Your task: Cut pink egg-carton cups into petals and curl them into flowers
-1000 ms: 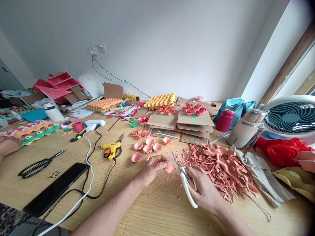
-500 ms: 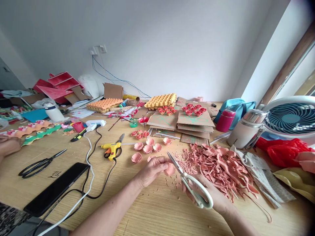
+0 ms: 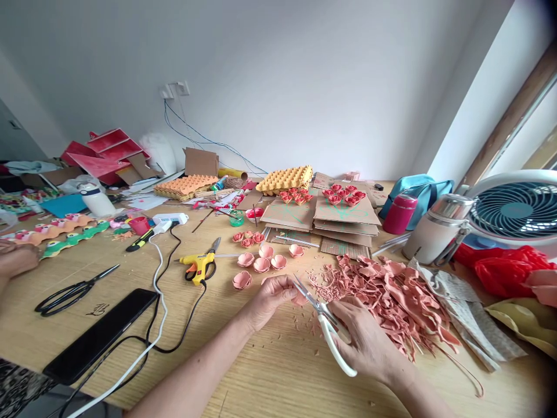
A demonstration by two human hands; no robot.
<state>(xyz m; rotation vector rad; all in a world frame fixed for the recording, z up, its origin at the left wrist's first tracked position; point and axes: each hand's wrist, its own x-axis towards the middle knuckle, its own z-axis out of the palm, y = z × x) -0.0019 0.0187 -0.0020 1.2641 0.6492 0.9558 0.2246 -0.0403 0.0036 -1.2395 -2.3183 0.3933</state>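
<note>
My left hand (image 3: 268,302) is closed on a small pink egg-carton cup (image 3: 300,299), mostly covered by the fingers and the blades. My right hand (image 3: 365,337) grips white-handled scissors (image 3: 333,346), fingers through the loops. Their blades stand slightly apart beside the cup, close to my left fingertips; whether they touch the cup I cannot tell. Just beyond my left hand are several trimmed pink cups (image 3: 261,265) shaped like flowers. To the right of the scissors lies a heap of pink carton scraps (image 3: 391,290), with small snippets around it.
A yellow glue gun (image 3: 198,267), black scissors (image 3: 73,292), a black phone (image 3: 102,334) and cables lie to the left. Cardboard sheets (image 3: 343,215) with red flowers stand behind. A thermos (image 3: 435,229) and fan (image 3: 516,209) are at right. Another person's hand (image 3: 17,258) is at far left.
My right hand has turned, so its back shows more and the scissors' handles have swung round. The blades have shifted slightly down and left over the cup. My left hand keeps its hold.
</note>
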